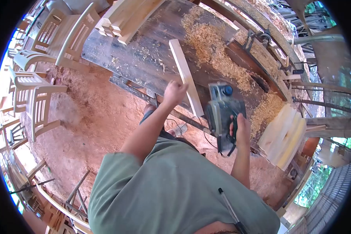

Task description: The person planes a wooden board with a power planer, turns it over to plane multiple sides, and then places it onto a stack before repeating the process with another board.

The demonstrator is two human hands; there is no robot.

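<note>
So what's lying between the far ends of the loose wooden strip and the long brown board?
The head view shows wood shavings between strip and brown board, on the dark tabletop.

Pale wood strip (185, 76) toward twelve o'clock, beside my left hand (175, 93): smooth, matt, apparently unvarnished. Electric planer (224, 111) in my right hand (240, 128), toward three: dark casing, seemingly plastic; motion blur prevents a check of its finish. Tabletop (144, 50) toward eleven: dark wood, scuffed, faint sheen. Wood shavings (202, 37) toward one: thin, curled, matt, forming a rough layer. Boards (282, 134) at three: bare, pale wood, matt. Chairs (62, 33) at ten: light wood, smooth-looking. Ground (80, 105) at nine: reddish, matt, rough. My shirt (175, 183) at six: soft, matt green cloth. Pen (231, 208) at five: glossy plastic.
</note>
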